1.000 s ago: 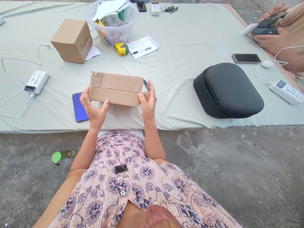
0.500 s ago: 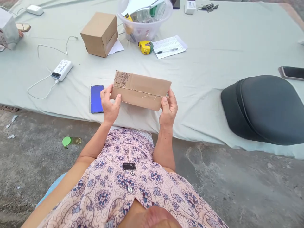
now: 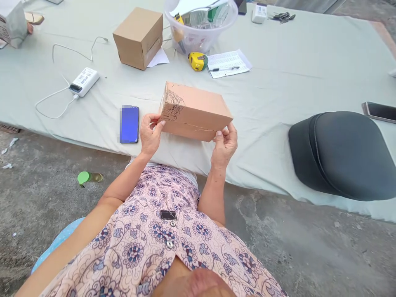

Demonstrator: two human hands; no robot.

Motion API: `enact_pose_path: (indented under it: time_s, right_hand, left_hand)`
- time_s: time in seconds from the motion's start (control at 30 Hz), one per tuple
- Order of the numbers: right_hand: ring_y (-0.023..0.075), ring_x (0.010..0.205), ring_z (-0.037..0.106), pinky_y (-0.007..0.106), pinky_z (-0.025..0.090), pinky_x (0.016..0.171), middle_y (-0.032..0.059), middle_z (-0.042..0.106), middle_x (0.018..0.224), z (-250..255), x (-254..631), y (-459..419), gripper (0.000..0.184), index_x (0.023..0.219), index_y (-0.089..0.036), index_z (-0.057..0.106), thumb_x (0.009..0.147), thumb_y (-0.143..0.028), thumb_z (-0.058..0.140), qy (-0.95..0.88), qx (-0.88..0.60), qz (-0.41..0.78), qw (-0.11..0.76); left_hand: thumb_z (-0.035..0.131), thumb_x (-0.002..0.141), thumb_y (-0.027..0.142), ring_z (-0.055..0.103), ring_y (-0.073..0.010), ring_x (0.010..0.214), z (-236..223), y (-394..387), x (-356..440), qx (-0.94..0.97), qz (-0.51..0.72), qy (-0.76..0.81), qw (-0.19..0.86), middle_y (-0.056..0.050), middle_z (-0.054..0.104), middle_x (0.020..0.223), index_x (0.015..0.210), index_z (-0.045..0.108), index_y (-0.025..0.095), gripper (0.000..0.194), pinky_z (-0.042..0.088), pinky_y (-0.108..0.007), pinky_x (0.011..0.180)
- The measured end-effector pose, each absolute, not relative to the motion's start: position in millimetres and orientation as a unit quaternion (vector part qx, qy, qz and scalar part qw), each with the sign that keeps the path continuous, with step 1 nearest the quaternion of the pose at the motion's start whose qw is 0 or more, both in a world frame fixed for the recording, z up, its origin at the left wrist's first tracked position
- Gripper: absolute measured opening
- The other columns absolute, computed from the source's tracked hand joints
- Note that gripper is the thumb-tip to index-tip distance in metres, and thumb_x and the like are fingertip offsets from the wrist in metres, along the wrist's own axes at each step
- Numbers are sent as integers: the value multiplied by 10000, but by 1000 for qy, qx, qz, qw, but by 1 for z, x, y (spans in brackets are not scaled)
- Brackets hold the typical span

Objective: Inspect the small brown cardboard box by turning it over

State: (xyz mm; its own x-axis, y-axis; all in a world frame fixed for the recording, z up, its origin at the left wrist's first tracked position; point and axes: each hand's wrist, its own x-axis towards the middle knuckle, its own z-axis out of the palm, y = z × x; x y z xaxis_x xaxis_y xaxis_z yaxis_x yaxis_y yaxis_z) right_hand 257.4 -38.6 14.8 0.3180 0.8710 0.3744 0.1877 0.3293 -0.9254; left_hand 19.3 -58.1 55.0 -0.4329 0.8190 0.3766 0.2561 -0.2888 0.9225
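Observation:
Between my two hands is a brown cardboard box (image 3: pixel 198 107), tilted above the near part of the table, with dark scribbled lines on its left corner. My left hand (image 3: pixel 151 134) grips its lower left end, thumb on the near face. At the lower right corner my right hand (image 3: pixel 224 144) pinches the box, thumb in front and fingers behind. The box's underside and far side are hidden. A smartphone (image 3: pixel 130 124) with a blue screen lies just left of my left hand.
Behind stand another cardboard box (image 3: pixel 130 41) and a plastic basket (image 3: pixel 201 31) of items. A tape measure (image 3: pixel 198 61) and a paper with a pen (image 3: pixel 233 62) lie nearby. A power bank (image 3: pixel 84 82) with a cable is left; a black padded seat (image 3: pixel 343 154) is right.
The box has tipped so that its top face now shows along with the near face. My hands have shifted slightly right with it, and the camera view has turned a little.

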Motion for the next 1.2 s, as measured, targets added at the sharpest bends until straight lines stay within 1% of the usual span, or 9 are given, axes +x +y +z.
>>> enact_pose_path:
  time_s: [0.1,0.23,0.37,0.47,0.57,0.7,0.93,1.07,1.2]
  right_hand:
    - [198,1037,680,364,602,890,68,687,1061,17,257,-40,517,1374,-215,569,913,-449,566,-508,-521,266,632]
    - [174,919,655,302,589,754,54,681,1011,17,258,-41,489,1346,-211,556,890,-389,568,-505,-541,277,613]
    - [169,894,660,314,591,765,41,686,991,10,260,-41,630,1455,-219,448,862,-352,617,-522,-549,329,564]
    - [201,995,687,375,600,855,96,690,1133,8,265,-42,732,1510,-216,399,860,-413,672,-553,-541,358,523]
    - [258,1181,661,466,583,960,150,609,1345,19,270,-44,823,1552,-252,355,856,-503,715,-576,-558,299,517]
    - [321,1449,490,579,497,1111,155,434,1553,50,263,-47,822,1586,-304,294,907,-562,679,-627,-528,189,540]
    - [336,1582,290,597,445,1185,150,241,1678,93,231,-41,873,1614,-295,203,929,-618,639,-697,-468,127,529]
    - [324,1596,245,548,441,1209,184,225,1685,98,230,-38,715,1561,-235,320,973,-496,633,-705,-488,114,502]
    - [313,1592,266,562,430,1234,120,281,1675,92,236,-31,557,1483,-284,438,986,-478,601,-714,-449,124,523]
  left_hand:
    - [723,889,463,677,-157,918,57,-58,19,481,651,549,210,-34,690,958,943,654,220,258,588,-281,838]
    - [697,895,579,670,-166,907,60,-60,22,494,666,534,164,-36,679,943,940,681,232,350,578,-301,838]
    - [661,918,603,653,-181,938,72,-63,24,523,666,523,98,-42,659,940,942,709,244,363,569,-327,867]
    - [645,939,575,659,-204,1016,84,-63,22,543,647,530,73,-51,658,980,959,724,249,336,576,-373,934]
    - [645,951,540,654,-218,1084,96,-59,22,560,631,532,69,-48,652,1020,973,724,256,295,570,-431,1014]
    - [688,934,494,630,-249,1223,109,-49,32,581,632,504,97,-52,634,1140,949,723,262,236,528,-493,1127]
    - [707,915,505,495,-330,1455,116,-32,66,616,622,444,192,-82,609,1240,911,694,241,265,457,-554,1211]
    - [618,952,567,507,-323,1451,110,-29,67,664,603,411,160,-95,614,1250,954,693,247,328,436,-562,1230]
    - [479,1018,549,495,-288,1465,104,-28,60,713,571,394,105,-85,606,1291,1026,693,292,335,442,-525,1237]
